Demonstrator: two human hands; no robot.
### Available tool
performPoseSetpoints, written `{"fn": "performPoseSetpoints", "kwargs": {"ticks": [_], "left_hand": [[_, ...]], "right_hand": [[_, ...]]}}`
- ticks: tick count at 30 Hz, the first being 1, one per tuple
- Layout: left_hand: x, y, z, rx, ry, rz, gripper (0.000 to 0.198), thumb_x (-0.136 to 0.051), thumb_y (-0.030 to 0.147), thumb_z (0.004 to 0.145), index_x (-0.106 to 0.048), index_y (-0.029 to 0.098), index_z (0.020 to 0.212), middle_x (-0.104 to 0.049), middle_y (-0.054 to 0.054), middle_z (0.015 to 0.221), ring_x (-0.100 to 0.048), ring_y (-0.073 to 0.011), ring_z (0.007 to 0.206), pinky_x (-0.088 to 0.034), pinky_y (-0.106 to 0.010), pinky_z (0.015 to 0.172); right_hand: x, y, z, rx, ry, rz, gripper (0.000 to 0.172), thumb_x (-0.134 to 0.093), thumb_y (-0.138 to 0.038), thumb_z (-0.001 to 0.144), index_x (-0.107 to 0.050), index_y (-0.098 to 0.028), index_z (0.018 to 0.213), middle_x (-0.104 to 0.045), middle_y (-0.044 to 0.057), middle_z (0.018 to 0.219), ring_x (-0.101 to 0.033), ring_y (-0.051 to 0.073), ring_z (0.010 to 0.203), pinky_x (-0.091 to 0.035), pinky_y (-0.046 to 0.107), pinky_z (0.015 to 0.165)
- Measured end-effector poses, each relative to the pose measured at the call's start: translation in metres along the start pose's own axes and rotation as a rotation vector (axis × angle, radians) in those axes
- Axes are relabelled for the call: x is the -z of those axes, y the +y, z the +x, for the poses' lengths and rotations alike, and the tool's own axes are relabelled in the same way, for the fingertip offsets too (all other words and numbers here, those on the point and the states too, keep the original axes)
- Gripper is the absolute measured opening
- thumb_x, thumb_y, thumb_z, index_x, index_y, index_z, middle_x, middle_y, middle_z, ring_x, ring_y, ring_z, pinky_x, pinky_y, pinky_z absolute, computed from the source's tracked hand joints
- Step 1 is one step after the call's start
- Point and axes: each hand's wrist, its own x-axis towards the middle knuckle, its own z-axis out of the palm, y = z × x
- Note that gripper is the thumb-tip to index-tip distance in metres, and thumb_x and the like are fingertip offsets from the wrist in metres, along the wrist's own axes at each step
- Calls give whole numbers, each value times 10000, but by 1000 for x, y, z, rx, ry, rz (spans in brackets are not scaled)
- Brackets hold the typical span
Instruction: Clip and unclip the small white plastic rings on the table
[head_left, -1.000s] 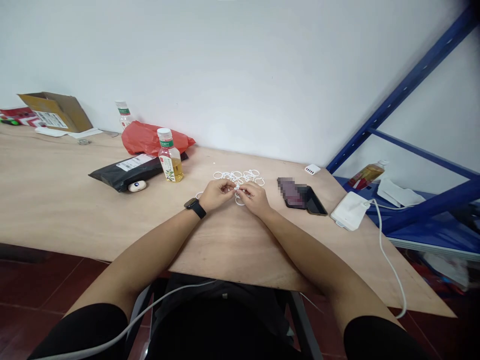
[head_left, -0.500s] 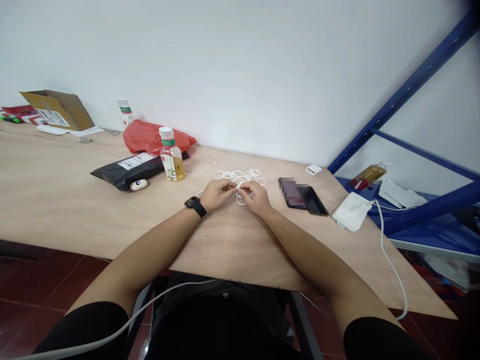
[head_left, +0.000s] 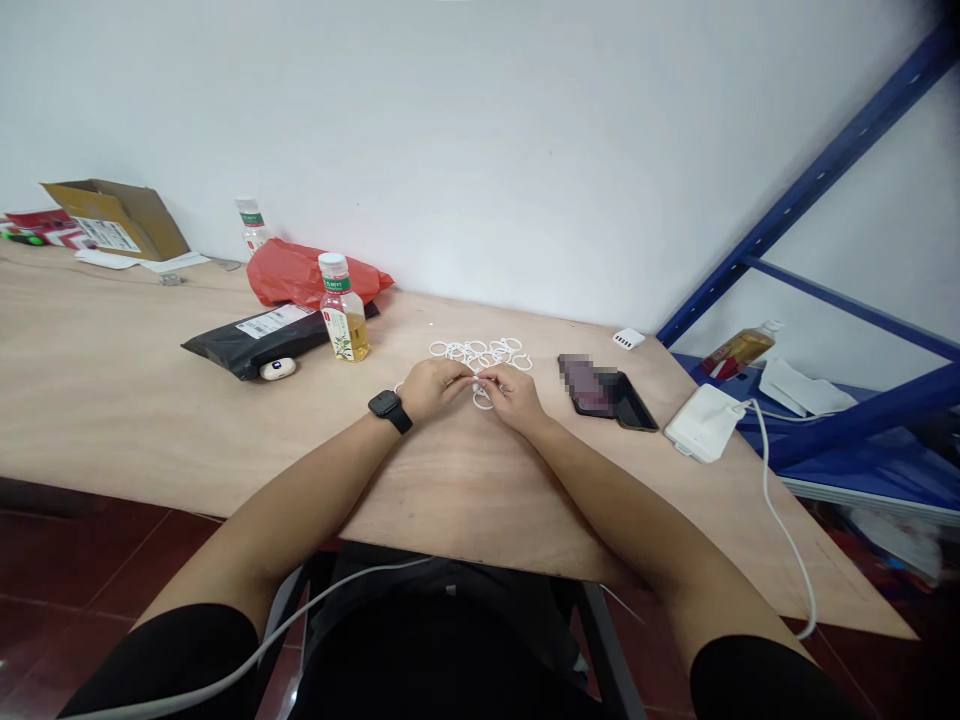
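Both hands meet fingertip to fingertip over the wooden table, close to a loose pile of white plastic rings (head_left: 478,350). My left hand (head_left: 433,388), with a dark watch on its wrist, is closed in a pinch. My right hand (head_left: 514,396) pinches from the other side. Between the fingertips a small bit of white shows, and a white ring (head_left: 484,401) appears just below them. The fingers cover most of what they grip. Part of another ring peeks out behind my left hand.
Left of the hands stand a tea bottle (head_left: 344,310), a black parcel (head_left: 251,340), a white earbud case (head_left: 278,369) and a red bag (head_left: 292,272). To the right lie two phones (head_left: 636,402), a white charger (head_left: 703,424) with its cable, and a blue shelf frame (head_left: 817,185).
The fingertips have shifted very slightly, still pressed together at the same spot. Everything else on the table lies as before.
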Motion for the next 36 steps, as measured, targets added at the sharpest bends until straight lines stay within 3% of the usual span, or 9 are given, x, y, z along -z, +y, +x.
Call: {"fn": "performPoseSetpoints", "kwargs": {"ticks": [5, 10, 15, 20, 24, 28, 31, 36], "left_hand": [[7, -4, 2, -19, 27, -9, 290, -524, 415, 923, -695, 188, 978, -716, -86, 975, -631, -205, 930, -461, -356, 896], [8, -17, 3, 145, 143, 34, 278, -469, 351, 940, -689, 191, 999, -708, -77, 1019, -613, -210, 978, -440, -369, 941], [2, -29, 1, 87, -92, 122, 293, -577, 411, 872, -718, 212, 1033, -699, -81, 1054, -612, -230, 1004, -423, -379, 963], [-2, -20, 1, 2, -265, 120, 288, -594, 463, 844, -743, 244, 957, -701, -60, 1033, -606, -224, 1010, -414, -348, 945], [0, -12, -2, 38, -304, 206, 267, -613, 343, 773, -738, 270, 997, -692, -51, 998, -599, -245, 1011, -386, -377, 929], [5, -9, -1, 110, -298, 290, 201, -598, 363, 756, -719, 204, 738, -691, -58, 866, -604, -251, 933, -346, -417, 910], [7, -8, 1, 206, -258, 337, 369, -538, 469, 824, -675, 171, 655, -690, -75, 781, -605, -248, 875, -333, -432, 896], [2, -12, 0, 306, -149, 397, 359, -483, 461, 885, -713, 227, 1030, -692, -107, 1059, -590, -284, 1005, -319, -454, 902]], "right_hand": [[-5, 3, 1, 1, -48, -8, 218, -509, -334, 951, -707, -261, 1007, -727, 30, 918, -652, 190, 865, -489, 337, 812], [-9, 4, 5, 117, -167, -122, 250, -516, -301, 950, -682, -259, 1132, -727, 52, 1014, -629, 212, 968, -440, 377, 915], [-2, 16, 6, -24, -120, -306, 261, -536, -281, 925, -692, -242, 1130, -710, 72, 1090, -563, 262, 1080, -385, 437, 963], [-1, 27, 5, -107, -191, -376, 271, -527, -306, 922, -700, -256, 1125, -656, 71, 1233, -507, 284, 1178, -330, 490, 1022], [-5, 20, 4, -53, -257, -414, 339, -495, -225, 913, -665, -293, 1198, -580, 46, 1363, -429, 301, 1295, -237, 547, 1092], [-6, 4, 4, 20, -360, -446, 332, -499, -347, 933, -641, -307, 1230, -501, 41, 1453, -343, 346, 1373, -124, 626, 1121], [-4, -3, 4, 76, -440, -419, 310, -498, -355, 934, -655, -298, 1195, -573, 42, 1380, -365, 330, 1366, -70, 637, 1130], [-1, -4, 5, 178, -493, -297, 261, -475, -234, 925, -708, -284, 1033, -721, 22, 1112, -496, 246, 1267, -83, 576, 1155]]}}
